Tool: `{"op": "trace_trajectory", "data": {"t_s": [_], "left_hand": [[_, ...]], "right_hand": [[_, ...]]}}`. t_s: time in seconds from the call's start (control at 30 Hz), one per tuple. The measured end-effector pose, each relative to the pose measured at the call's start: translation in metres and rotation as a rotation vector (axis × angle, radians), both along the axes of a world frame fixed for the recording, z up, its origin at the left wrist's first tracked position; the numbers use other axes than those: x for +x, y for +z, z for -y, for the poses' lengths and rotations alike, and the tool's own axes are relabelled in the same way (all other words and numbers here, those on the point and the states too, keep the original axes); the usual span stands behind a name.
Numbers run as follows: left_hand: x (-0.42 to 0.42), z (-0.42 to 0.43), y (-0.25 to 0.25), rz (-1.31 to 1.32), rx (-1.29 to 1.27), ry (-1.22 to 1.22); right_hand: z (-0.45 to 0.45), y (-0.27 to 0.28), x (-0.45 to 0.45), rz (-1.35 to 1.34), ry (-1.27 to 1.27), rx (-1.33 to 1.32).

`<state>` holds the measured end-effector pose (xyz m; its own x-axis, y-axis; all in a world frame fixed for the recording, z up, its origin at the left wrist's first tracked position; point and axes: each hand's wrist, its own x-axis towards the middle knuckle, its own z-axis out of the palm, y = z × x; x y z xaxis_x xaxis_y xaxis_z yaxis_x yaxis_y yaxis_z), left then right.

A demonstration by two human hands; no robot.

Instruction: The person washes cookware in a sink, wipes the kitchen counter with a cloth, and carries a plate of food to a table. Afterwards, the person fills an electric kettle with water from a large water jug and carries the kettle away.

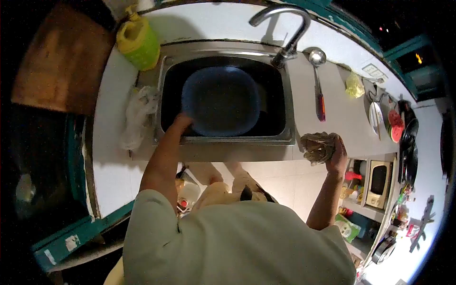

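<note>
**One blue basin [219,70] in the sink [289,118], one crumpled cloth [317,146] in the right hand [338,154]**

I count one basin, one sink, one cloth and one curved chrome tap [308,23], which rises at the sink's far right corner. On the table [304,85] to the right lies one ladle [319,90], its bowl far and its red handle near, and farther right sits one small yellow bag [354,85]. On the left there is one yellow-green jug [139,42] at the far corner and one clear plastic bag [139,116] nearer, just beside the sink.

The person's two bare hands are well apart. The left hand [184,120] is at the basin's near left edge and seems to touch it; it is blurred and partly hidden, so from here I can't tell how wide the fingers are spread. The right hand is closed around the cloth, by the table's near edge, right of the sink.

The basin looks like a rounded square, with a blue rim and a darker, greyish middle. Its outline is blurred. The cloth is brownish grey, bunched and full of folds.
</note>
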<state>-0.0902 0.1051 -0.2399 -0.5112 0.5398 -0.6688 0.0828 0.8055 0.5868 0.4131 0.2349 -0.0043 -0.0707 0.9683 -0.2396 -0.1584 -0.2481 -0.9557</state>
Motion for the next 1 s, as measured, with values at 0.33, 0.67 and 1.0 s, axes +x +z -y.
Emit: {"op": "trace_trajectory", "data": {"t_s": [0.33,0.67,1.0], "left_hand": [[0.005,-0.012,0.163,-0.51,-0.01,-0.104],[0.0,-0.007,0.244,-1.019,-0.062,-0.349],[0.04,-0.002,0.311,-1.253,-0.065,-0.322]], "right_hand": [[-0.045,-0.056,0.024,0.402,0.036,0.388],[-0.09,-0.044,0.007,-0.011,0.066,0.062],[-0.097,-0.043,0.002,-0.042,0.172,0.056]]}}
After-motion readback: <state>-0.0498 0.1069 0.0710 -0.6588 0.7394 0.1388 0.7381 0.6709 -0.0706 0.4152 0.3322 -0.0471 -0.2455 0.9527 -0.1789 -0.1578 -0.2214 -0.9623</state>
